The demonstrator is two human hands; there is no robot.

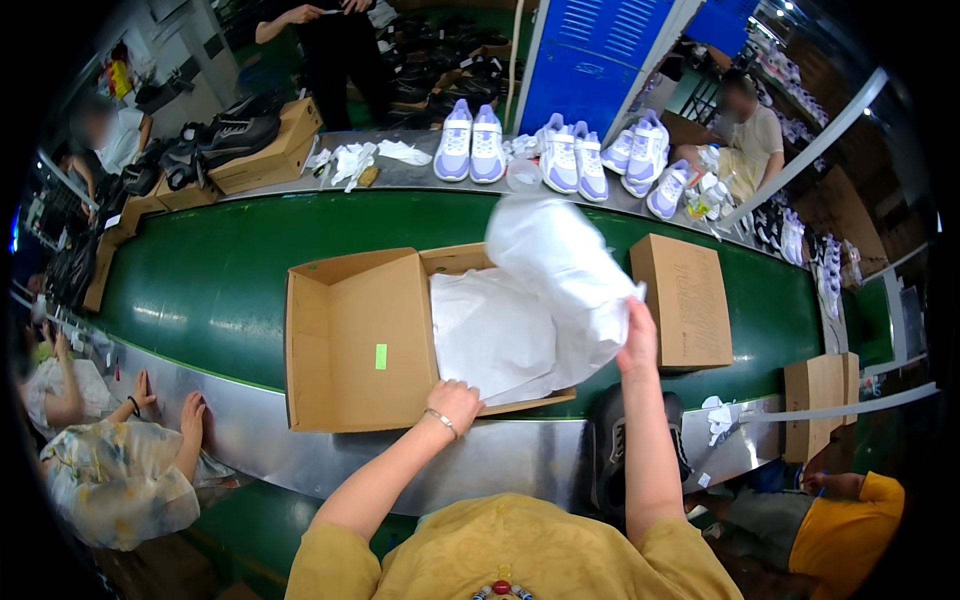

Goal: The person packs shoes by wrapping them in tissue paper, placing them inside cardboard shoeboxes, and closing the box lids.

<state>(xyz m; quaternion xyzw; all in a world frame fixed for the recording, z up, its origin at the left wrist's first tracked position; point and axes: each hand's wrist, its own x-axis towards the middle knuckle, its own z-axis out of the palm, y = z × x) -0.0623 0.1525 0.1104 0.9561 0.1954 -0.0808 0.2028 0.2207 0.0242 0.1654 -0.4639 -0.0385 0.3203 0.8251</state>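
Observation:
An opened brown cardboard shoebox [355,320] lies on the green belt in front of me, its lid folded back to the left with a small green sticker inside. White tissue paper [490,330] lines the box, and a raised part of it is blurred by motion. My left hand [455,408] is closed over the box's near edge, by the paper's corner. My right hand [637,340] pinches the raised tissue paper at its right side, above the box. A pair of black shoes [608,450] stands by my right forearm, partly hidden by it.
A closed shoebox [682,300] sits to the right on the belt [200,280]. White and lilac sneakers [470,145] line the far ledge. Black shoes on boxes [262,160] stand far left. Co-workers are at both sides and across; one person's hands [190,415] rest on the metal edge.

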